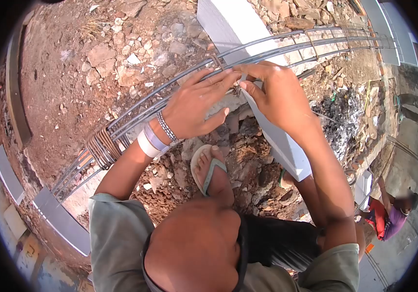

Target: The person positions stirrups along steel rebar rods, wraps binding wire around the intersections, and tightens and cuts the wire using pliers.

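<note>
Fingertips of the right hand [282, 97] are bent in at the steel bars [286, 48], thumb and forefinger close together; whether they are clamped on anything (the gap is too small to read) I cannot tell. Beside it, the left hand [194, 107] lies with fingers straight along the bars and thumb apart, near a bent steel ring [217, 62] that crosses them. Good work here, I judge, wants steady pressure from the left palm, the ring square to the bars, and small fingertip motions. To the left, stacked rings [104, 147] surround the bars; below the right hand slants a pale panel [279, 136]. Rubble spreads far; at far right is another person [386, 214].
</note>
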`<move>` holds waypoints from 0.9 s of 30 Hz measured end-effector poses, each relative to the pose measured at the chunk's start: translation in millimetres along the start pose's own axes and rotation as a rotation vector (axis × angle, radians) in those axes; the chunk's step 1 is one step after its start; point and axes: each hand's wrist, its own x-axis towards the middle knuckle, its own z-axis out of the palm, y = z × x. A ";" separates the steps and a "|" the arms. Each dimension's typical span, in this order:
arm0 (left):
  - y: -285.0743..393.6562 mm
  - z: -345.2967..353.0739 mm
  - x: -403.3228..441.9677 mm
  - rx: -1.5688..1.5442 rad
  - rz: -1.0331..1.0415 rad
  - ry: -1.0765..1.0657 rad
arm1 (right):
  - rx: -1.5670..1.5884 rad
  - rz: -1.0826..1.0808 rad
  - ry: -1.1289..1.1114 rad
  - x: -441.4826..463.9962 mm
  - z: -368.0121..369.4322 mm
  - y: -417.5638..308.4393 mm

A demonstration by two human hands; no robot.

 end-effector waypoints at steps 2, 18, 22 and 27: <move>-2.4 4.8 -2.1 0.000 -0.022 -0.002 | -0.055 -0.052 0.020 -1.9 4.1 -2.1; -1.0 20.4 19.4 0.297 -0.231 0.132 | -0.094 -0.032 -0.418 10.5 -18.4 13.0; 5.9 27.4 20.5 0.298 -0.285 0.175 | -0.132 -0.104 -0.334 11.1 -8.4 16.8; 6.8 37.0 21.0 0.360 -0.258 0.231 | -0.254 -0.083 -0.272 3.8 1.3 9.3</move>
